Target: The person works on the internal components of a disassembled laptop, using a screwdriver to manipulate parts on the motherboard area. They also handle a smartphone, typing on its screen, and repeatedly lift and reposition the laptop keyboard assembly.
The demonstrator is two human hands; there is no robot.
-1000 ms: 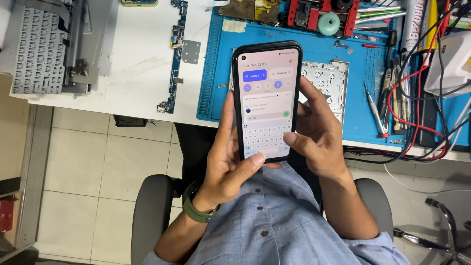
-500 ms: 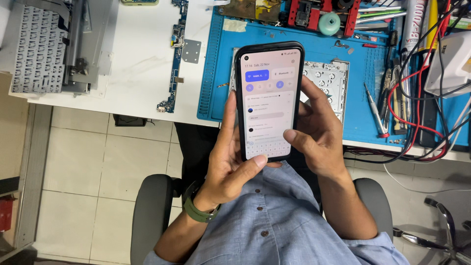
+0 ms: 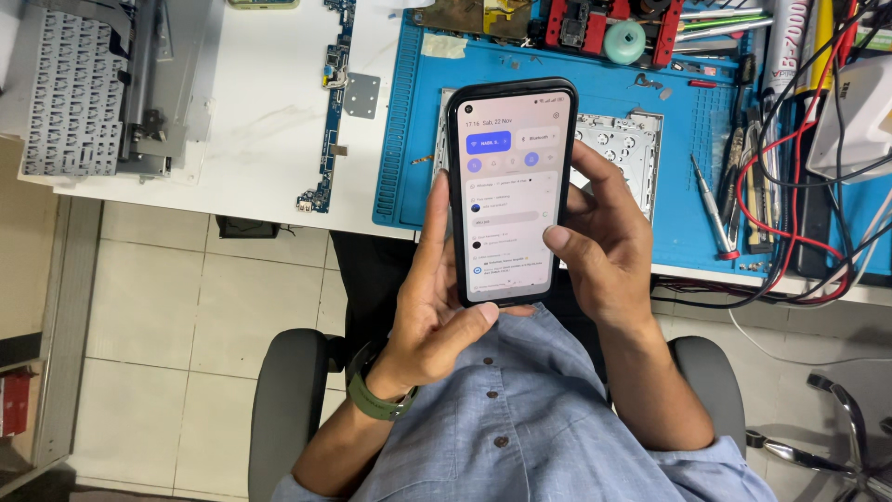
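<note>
Both hands hold 1 smartphone [image 3: 511,191] upright over the lap, in front of the bench edge, screen lit w/ a pale panel of round toggles and list rows. The phone sits in a dark case. The left hand [image 3: 437,307] cups it from below and along its left edge; fingers wrapped behind, thumb tip resting at the bottom edge of the case. A green watch [image 3: 372,395] is on that wrist. The right hand [image 3: 604,246] grips the phone's right edge, fingers curled behind it, thumb [image 3: 567,244] bent over the screen's lower right part, touching or just above the glass, can't tell which.

Behind the phone, on the white bench [image 3: 269,139], lies a blue work mat [image 3: 688,186]. A perforated metal plate [image 3: 623,144] on the mat is partly hidden by the phone and the right fingers. A small screwdriver [image 3: 711,209] w/ a red tip lies on the mat, right of the plate, near a tangle of red and black cables [image 3: 799,214]. A red fixture [image 3: 613,23] and a teal round piece [image 3: 624,39] sit at the mat's top edge. Left of the mat: a long narrow circuit board [image 3: 327,102], a small grey metal square [image 3: 361,95], and further left a stripped keyboard frame [image 3: 70,93]. The person wears a blue button shirt [image 3: 520,418] and sits in a grey chair [image 3: 288,400] over a tiled floor [image 3: 177,316].
</note>
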